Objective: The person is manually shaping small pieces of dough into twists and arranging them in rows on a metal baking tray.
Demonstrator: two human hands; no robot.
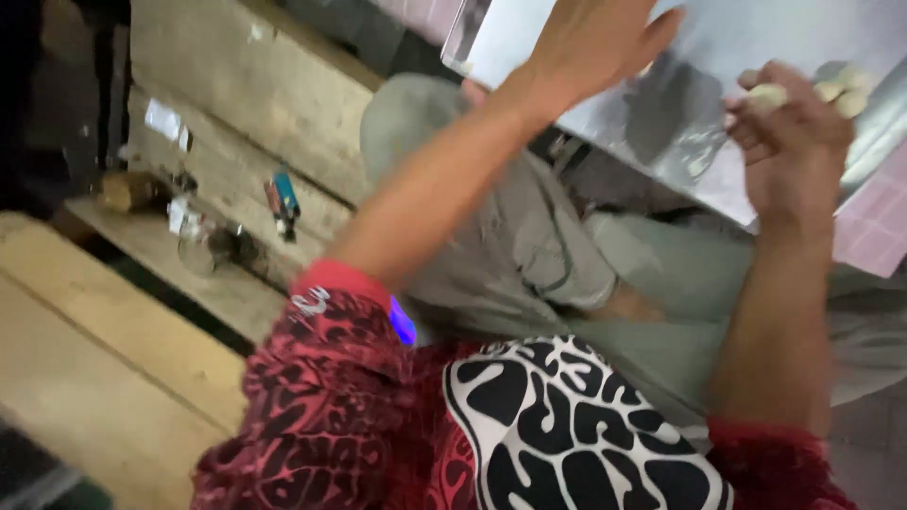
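1. The large shiny metal tray [680, 113] at the top right is taken as the landmark; it lies tilted across the person's lap, above the grey-green trousers [529, 246].
2. The left hand [590, 42] is laid flat on the tray's upper part, fingers spread open and nothing gripped, so the tray seems to be steadied.
3. The right hand [794, 142] is held at the tray's right edge, fingers curled closed around a pale, soft lump of dough [836, 90], part of which sticks out above the knuckles.
4. The step in hand is judged to be shaping of the dough over the tray.
5. A firm left-hand press and a gentle right-hand squeeze are called for.
6. Well left of the tray, a blue-and-red lighter [282, 200] rests on a wooden plank step [227, 161].
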